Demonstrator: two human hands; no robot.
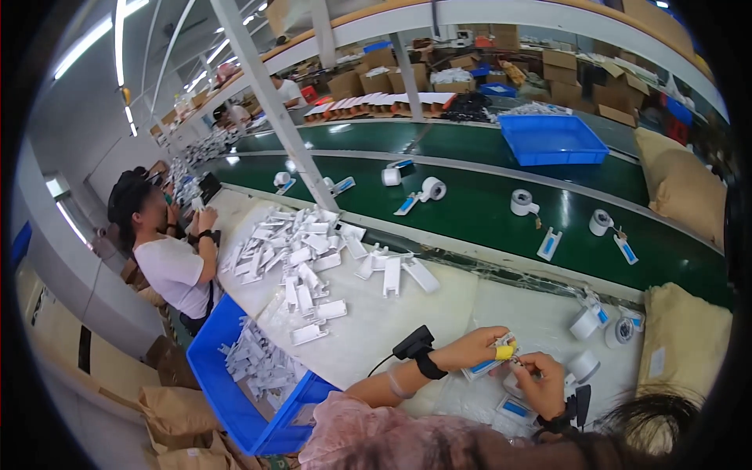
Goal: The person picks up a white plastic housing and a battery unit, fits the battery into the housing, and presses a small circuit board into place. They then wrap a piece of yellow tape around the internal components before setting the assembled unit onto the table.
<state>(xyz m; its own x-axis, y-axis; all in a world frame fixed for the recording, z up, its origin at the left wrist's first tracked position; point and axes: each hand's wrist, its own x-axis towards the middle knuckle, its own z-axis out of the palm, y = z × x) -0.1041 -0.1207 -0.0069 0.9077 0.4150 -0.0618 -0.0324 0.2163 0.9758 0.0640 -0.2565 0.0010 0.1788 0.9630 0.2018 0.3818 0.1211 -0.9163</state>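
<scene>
At a white bench (pixel 407 313) beside a green conveyor (pixel 486 207), the left hand (pixel 474 347) grips a small white-and-blue plastic part (pixel 489 362) near the edge, steadying it, while the right hand (pixel 542 381) pinches its end, apparently to fit something.

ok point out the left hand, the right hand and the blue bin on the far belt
left hand (pixel 475 347), head view, on the back of the hand
right hand (pixel 543 381), head view, on the knuckles
blue bin (pixel 589 154), head view, on its right rim

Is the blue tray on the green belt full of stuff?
No, the blue tray on the green belt looks empty; only its bare blue bottom shows.
</scene>
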